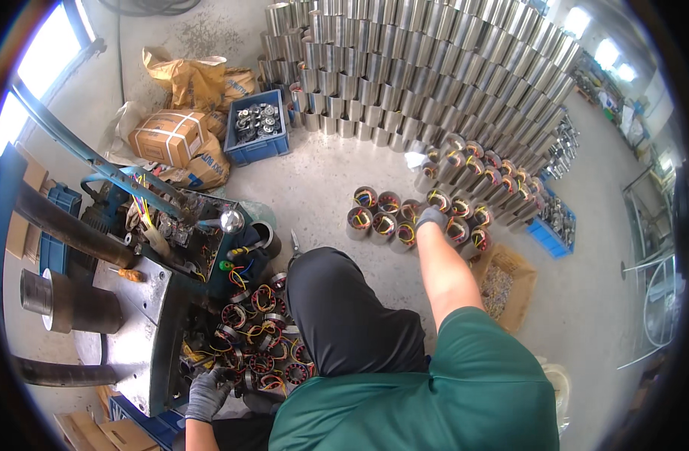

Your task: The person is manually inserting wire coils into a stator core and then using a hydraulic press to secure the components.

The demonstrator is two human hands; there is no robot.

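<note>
My right hand [432, 217], in a grey glove, reaches forward with its fingers curled at the near rim of an upright metal cylinder [438, 200] in a group on the floor. Copper-wound stators with coloured wires sit inside these cylinders. My left hand [207, 395], also gloved, is low at the left, beside a pile of loose stators [262, 364] with red rings and yellow wires. Its fingers are bent inward around something dark that I cannot make out. Part of the pile is hidden by my leg.
A press with a steel plate [145, 323] and thick columns stands at the left. Tall stacks of bare metal cylinders [405, 75] line the back. There are a blue crate [258, 154] of metal parts, a carton [168, 137], and a box of small pieces [519, 301] at the right.
</note>
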